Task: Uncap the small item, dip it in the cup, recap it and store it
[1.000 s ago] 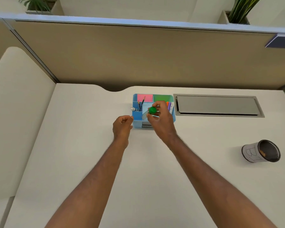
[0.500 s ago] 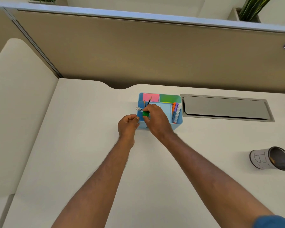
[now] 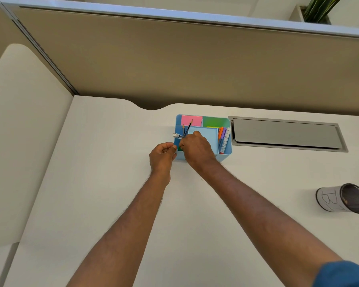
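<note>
1. Blue organizer (image 3: 226, 151), on white desk (image 3: 91, 183), at 12 o'clock from the person.
2. Right hand (image 3: 197, 151): over the organizer's left front compartment, fingers curled down; a sliver of the green item (image 3: 180, 148) shows at the fingertips. Whether it is gripped or let go, cannot tell.
3. Left hand (image 3: 161, 155): loosely clenched, touching the organizer's left wall, holding nothing visible.
4. Pencils (image 3: 187, 129), markers (image 3: 223, 139): standing in the organizer.
5. Cup (image 3: 340, 200): on its side, at 4 o'clock, well apart.

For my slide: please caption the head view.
Right hand lowers green-capped item into light blue plastic desk organiser.
</note>
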